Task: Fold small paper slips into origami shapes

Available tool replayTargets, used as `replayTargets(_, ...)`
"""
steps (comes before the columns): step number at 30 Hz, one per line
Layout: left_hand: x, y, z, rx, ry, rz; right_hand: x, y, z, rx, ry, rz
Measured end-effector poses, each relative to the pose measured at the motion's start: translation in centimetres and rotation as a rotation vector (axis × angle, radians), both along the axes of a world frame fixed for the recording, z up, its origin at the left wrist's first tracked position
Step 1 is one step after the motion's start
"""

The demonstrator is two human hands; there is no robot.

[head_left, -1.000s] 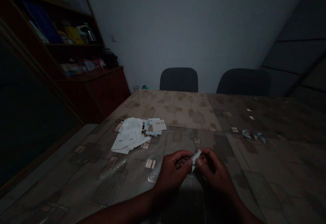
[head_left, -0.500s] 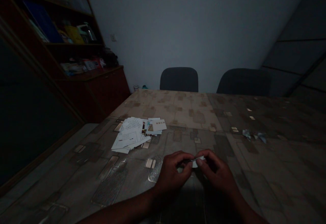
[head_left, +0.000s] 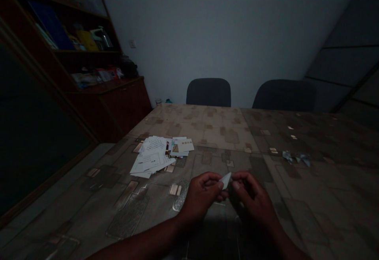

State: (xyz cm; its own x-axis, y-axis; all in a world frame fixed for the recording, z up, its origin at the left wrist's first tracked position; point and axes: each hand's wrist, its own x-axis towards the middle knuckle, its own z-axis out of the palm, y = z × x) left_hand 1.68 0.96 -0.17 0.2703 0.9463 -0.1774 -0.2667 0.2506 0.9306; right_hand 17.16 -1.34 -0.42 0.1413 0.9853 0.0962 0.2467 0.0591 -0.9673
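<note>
A small folded piece of white paper [head_left: 226, 181] is held above the near part of the table, its pointed corner facing up. My left hand [head_left: 204, 193] pinches its left side between thumb and fingers. Curled close against the right edge are the thumb and fingertips of my right hand [head_left: 253, 195]; in the dim light their exact contact is hard to see. Farther right on the table lie small folded paper pieces [head_left: 296, 158].
A loose pile of printed papers and cards [head_left: 152, 157] lies on the patterned tablecloth [head_left: 207, 128] to the left. Two dark chairs [head_left: 209, 91] stand beyond the far edge. A wooden shelf cabinet [head_left: 118, 102] fills the left side, beside a pale wall.
The folded paper has turned from lying nearly level between both hands to standing with its point up. My right fingers have shifted to its edge, showing more of the paper.
</note>
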Motion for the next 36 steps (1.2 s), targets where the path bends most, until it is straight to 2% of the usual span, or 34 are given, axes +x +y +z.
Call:
replayTargets(3, 0.0, 0.0, 0.1, 0.038, 0.021, 0.026, -0.5, -0.2, -0.2, 0.021, -0.033, 0.046)
replayTargets(7, -0.1, -0.3, 0.0, 0.210, 0.157, 0.055, -1.0, -0.4, -0.4, 0.051, -0.079, 0.034)
replayTargets(12, -0.4, -0.8, 0.2, 0.383, 0.279, 0.044, -1.0, -0.7, 0.1, 0.125, -0.176, 0.051)
replayTargets(15, -0.5, -0.9, 0.4, 0.422, 0.309, 0.039, -0.9, -0.7, 0.5, 0.182, -0.214, 0.073)
replayTargets(21, -0.3, -0.6, 0.0, 0.282, 0.243, 0.037, -0.6, -0.4, 0.4, 0.195, -0.238, 0.060)
replayTargets(26, -0.1, -0.5, 0.3, 0.193, 0.196, 0.029, -0.5, -0.2, -0.1, 0.098, -0.162, 0.031)
replayTargets(30, 0.0, -0.5, 0.7, 0.141, 0.168, 0.003, -0.6, -0.1, 0.0, 0.079, -0.111, 0.055)
replayTargets(36, 0.2, -0.1, -0.2, 0.083, 0.170, -0.006, -0.4, 0.2, -0.3, -0.065, -0.014, 0.116)
